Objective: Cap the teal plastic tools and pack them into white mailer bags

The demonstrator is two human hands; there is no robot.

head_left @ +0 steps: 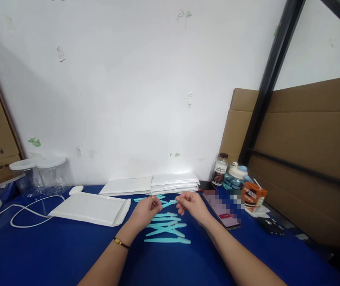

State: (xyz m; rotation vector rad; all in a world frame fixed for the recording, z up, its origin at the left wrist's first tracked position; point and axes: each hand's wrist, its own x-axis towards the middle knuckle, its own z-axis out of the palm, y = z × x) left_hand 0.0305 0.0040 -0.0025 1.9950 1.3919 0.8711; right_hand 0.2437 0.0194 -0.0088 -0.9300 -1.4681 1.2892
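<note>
Between my two hands is a slim turquoise plastic piece (169, 203). My left hand (148, 209) pinches its left end, and my right hand (189, 205) pinches its right end. Several similar turquoise pieces (167, 240) lie on the blue table (170, 264) below my hands, some of them crossed over each other. A few more (139, 199) lie behind my left hand, partly hidden by it.
A white padded envelope (88, 208) lies at left, near a white cable and clear jars (53, 176). Stacked white envelopes (174, 182) stand by the wall. To the right are a phone (225, 212), a brown bottle (220, 171), a teal bottle (234, 176) and an orange box (252, 196).
</note>
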